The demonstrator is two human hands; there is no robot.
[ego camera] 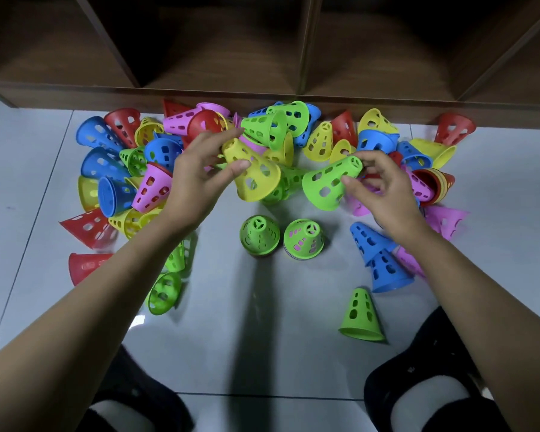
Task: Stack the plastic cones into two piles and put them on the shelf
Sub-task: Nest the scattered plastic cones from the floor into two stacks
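No words, numbers or signs could be read anywhere, not on the plastic cones (pixel 256 179), the shelf (pixel 219 92) or the floor (pixel 262 338).

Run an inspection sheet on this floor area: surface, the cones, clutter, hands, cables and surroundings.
Surface: glossy grey tiled floor.
Job's things: loose cones in many colours heaped before the shelf; a pile and a second pile stand upright side by side, each green on top.
Clutter: nothing seen beyond the cones.
Hands: left hand grips a yellow cone; right hand pinches a green cone by its narrow end.
Cables: nothing seen.
Surroundings: dark wooden shelf compartments behind the heap; person's legs at the bottom edge.
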